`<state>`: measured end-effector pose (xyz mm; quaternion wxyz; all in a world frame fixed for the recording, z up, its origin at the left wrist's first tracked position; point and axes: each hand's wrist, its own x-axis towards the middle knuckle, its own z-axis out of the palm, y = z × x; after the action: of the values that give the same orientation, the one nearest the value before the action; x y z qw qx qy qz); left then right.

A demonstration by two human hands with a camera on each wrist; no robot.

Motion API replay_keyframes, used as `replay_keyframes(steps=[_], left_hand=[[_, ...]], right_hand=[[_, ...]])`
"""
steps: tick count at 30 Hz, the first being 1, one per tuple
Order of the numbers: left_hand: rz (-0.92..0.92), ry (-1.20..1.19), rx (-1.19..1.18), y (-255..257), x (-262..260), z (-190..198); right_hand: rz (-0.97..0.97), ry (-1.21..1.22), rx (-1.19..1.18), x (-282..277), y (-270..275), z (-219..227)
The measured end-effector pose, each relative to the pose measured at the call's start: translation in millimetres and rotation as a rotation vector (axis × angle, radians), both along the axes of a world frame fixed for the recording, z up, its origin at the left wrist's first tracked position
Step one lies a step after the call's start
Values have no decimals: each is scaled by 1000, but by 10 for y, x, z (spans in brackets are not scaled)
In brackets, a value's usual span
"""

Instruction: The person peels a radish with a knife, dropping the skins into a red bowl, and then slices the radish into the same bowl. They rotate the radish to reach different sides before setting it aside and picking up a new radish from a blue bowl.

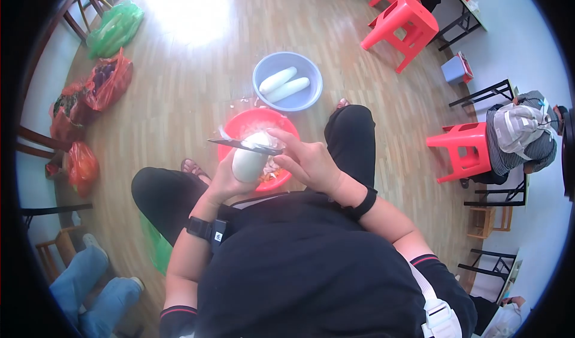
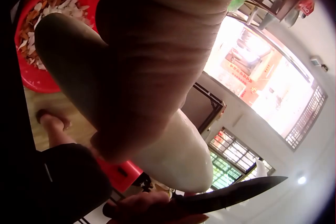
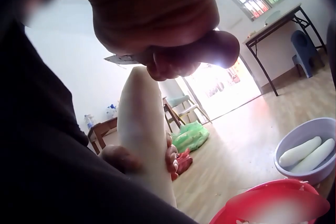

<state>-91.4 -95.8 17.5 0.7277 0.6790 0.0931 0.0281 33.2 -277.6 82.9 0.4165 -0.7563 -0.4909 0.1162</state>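
Black clothing of the seated person fills the near view; above it the left hand [image 1: 223, 182] has its fingers clamped round a peeled white radish [image 1: 248, 158], held upright over the red basin [image 1: 286, 122] of peelings on the wooden floor. Right of the radish, the right hand [image 1: 308, 161] grips a knife [image 1: 242, 147], fingers curled on the handle, blade lying across the radish top. Beyond the red basin, a blue basin [image 1: 305, 68] holds two peeled radishes [image 1: 283, 85]
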Motion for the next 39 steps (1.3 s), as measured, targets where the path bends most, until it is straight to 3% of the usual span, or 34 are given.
replay_keyframes(steps=[12,18,21,23,26,28,32,35,39], left_hand=[[7,-47,88,9,-37,-242],[-131,3,26,72,-58,-161],[-231,168,-16,99,-64,-113],[-151,2,31,54,-84,-89],[-214,-94,62,65,-67,-185],[-177,-86,41,46,-60,-142],[-165,-7,56,69,-43,-67],[-171,18,65,50,-53,-96],[-189,71,43,21,-61,-69]], right_hand=[[85,25,32,38,-20,-55],[101,-62,29,53,-30,-25],[101,-76,21,89,-37,-67],[22,-101,-42,171,-63,-233],[-66,-113,-131,261,-116,-358],[-98,31,-97,258,-142,-356],[-53,106,-71,198,-106,-147],[153,30,3,148,-114,-67],[155,41,-46,126,-154,29]])
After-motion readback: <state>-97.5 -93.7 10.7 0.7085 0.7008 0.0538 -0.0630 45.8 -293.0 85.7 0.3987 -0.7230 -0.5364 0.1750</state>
